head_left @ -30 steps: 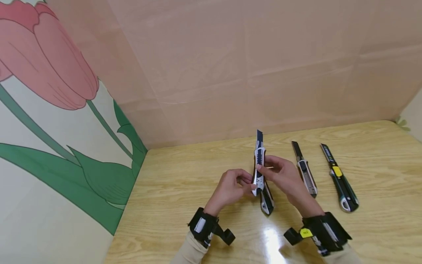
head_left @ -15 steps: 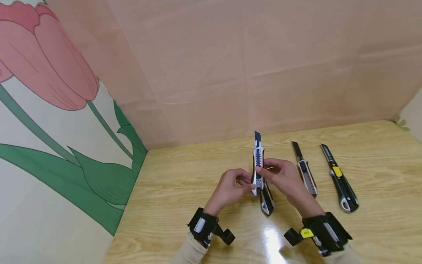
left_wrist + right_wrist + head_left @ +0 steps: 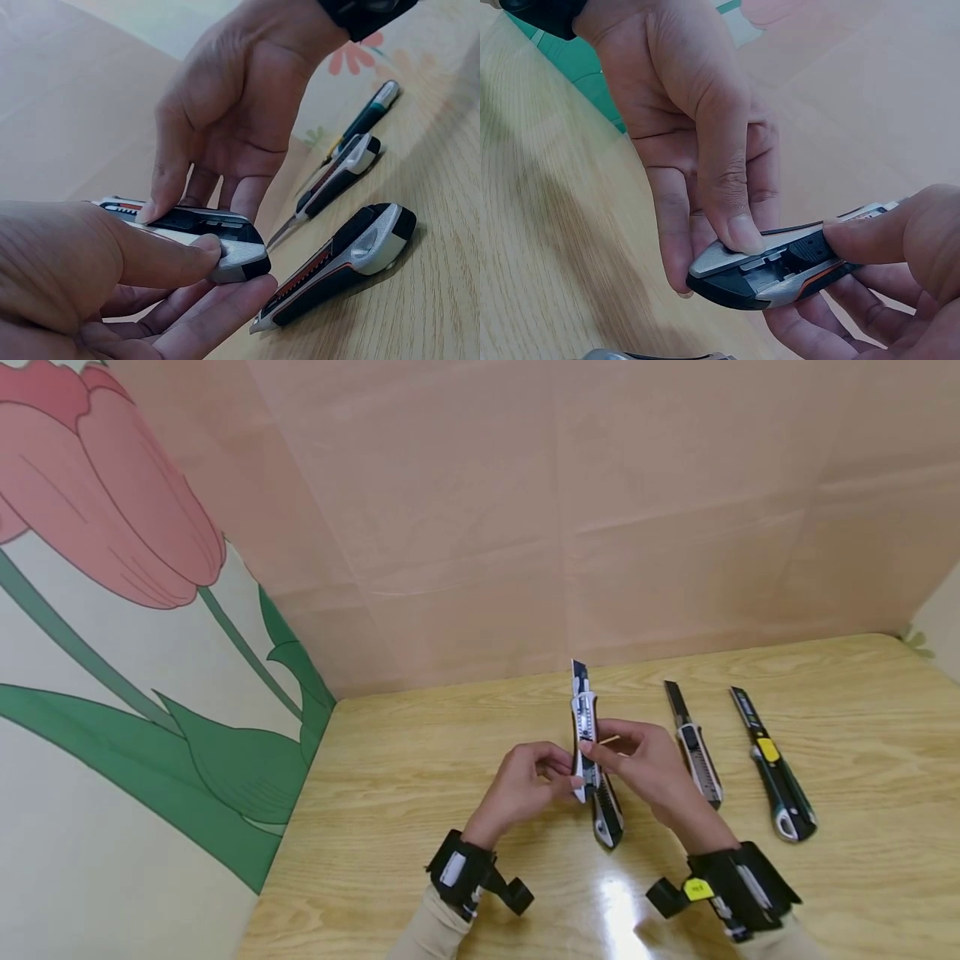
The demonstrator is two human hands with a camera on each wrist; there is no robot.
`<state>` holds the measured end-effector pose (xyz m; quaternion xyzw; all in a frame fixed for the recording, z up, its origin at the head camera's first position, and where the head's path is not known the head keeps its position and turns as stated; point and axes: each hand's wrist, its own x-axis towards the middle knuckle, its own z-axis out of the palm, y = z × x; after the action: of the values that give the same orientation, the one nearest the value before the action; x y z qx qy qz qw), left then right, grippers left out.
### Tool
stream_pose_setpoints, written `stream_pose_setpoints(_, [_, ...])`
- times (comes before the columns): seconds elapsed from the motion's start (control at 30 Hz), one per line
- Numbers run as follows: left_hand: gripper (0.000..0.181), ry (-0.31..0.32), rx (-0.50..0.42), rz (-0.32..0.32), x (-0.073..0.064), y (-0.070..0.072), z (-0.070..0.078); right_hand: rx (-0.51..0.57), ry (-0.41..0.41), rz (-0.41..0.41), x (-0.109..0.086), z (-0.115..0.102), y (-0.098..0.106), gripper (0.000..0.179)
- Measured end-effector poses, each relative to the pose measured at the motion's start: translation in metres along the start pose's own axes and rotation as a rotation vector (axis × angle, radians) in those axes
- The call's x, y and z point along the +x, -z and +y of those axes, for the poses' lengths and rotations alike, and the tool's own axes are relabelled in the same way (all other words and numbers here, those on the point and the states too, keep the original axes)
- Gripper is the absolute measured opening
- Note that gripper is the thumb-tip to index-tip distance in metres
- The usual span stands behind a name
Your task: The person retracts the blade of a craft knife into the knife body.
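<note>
As we looked down on the held cutter (image 3: 584, 727): it was raised above the tabletop (image 3: 420, 760), around mid-width, its blade (image 3: 580, 675) pointing toward the back edge and its butt end (image 3: 720, 289) toward us.
Left hand (image 3: 521, 785): its fingers were closed in a pinch at the butt end, thumb on the upper face, the others beneath.
Right hand (image 3: 651, 764): its fingers were closed on the cutter farther up, thumb at the ridged slider (image 3: 811, 251), the rest underneath.
Handle (image 3: 244, 255): we judged it light enough for one hand and quite stiff; its smooth silvery faces seemed a little slippery, its dark ridged parts surer.
Slider: we expected some resistance, and thought a careless push might shift the blade.
Blade: it was out and bare; we took it for the fragile part, thin, sharp and apt to snap if bent sideways.
Safest hold: we favoured the handle's sides behind the slider, well back from the blade.
Lying cutter (image 3: 608, 821): it rested on the tabletop, partly hidden behind the held one in the head view.
Slim cutter (image 3: 699, 760) and yellow-slider cutter (image 3: 776, 777): both lay toward the tabletop's right edge, blades toward the back edge.
</note>
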<state>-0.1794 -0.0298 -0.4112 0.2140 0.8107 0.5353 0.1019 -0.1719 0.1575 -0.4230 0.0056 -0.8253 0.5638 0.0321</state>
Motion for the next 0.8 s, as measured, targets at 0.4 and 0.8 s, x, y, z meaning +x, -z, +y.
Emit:
stream_pose_setpoints(0.4, [0.014, -0.031, 0.007, -0.014, 0.012, -0.006, -0.027, -0.027, 0.044, -0.026, 0.002, 0.005, 0.002, 0.036])
stream_pose_setpoints(0.8, [0.017, -0.02, -0.02, -0.019, 0.011, -0.005, -0.026, 0.001, 0.041, -0.058, 0.001, 0.004, 0.001, 0.039])
